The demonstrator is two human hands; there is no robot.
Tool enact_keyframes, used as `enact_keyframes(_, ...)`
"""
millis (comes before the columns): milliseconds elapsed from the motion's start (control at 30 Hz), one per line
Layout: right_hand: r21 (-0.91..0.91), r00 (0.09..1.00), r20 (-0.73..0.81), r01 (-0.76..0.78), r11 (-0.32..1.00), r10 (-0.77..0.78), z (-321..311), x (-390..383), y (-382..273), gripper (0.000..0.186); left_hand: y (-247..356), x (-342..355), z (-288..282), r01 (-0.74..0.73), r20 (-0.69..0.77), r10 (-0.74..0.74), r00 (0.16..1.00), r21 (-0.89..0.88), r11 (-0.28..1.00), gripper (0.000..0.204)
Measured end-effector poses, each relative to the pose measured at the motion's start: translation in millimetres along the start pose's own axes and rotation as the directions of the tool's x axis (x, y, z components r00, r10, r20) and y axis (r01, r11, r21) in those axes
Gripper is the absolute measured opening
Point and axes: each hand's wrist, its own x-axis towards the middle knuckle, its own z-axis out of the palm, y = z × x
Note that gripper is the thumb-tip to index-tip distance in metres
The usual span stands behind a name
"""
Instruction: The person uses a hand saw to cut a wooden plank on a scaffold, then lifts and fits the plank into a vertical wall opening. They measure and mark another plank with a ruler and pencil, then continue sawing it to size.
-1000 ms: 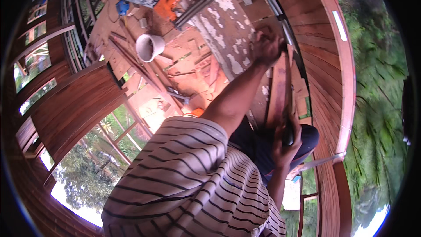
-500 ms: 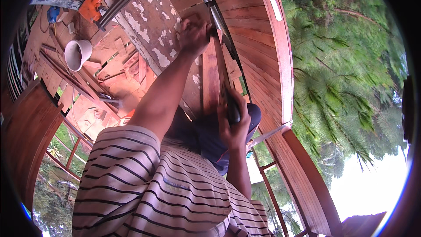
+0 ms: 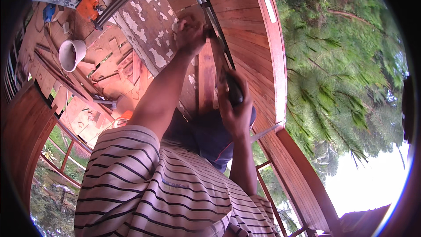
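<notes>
My right hand [image 3: 237, 109] is closed round the black handle [image 3: 235, 91] of what looks like a handsaw. Its long narrow blade [image 3: 218, 55] points away from me along the right side of a reddish wooden board [image 3: 206, 79]. At the far end of that board my left hand [image 3: 191, 36] rests with bent fingers, gripping the wood beside the blade's tip. Its fingertips are partly hidden. Beneath the board lies a wide plank with peeling pale paint [image 3: 153, 26]. My knee in dark trousers [image 3: 215, 131] is at the board's near end.
An orange power tool [image 3: 91, 9] lies at the far left, near a white bucket [image 3: 72, 55]. Offcuts and long wood strips [image 3: 66, 77] litter the floor on the left. A wooden plank wall with a pale rail [image 3: 277, 52] curves along my right, with trees beyond.
My right hand has pushed the saw forward, away from me. My left hand stays at the board's far end. The whole view has shifted slightly.
</notes>
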Motion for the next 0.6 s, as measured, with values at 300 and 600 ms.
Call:
enact_keyframes(300,-0.106,0.98,-0.07,0.18,0.978,-0.188,20,22,45,0.042,9,-6,4,0.082,0.108,-0.07,0.992,-0.112,0.99,0.033)
enact_keyframes(600,-0.09,0.964,-0.107,0.233,0.968,-0.242,-21,-113,53,0.047,5,-2,4,0.084,-0.016,-0.085,0.996,-0.071,0.994,0.025)
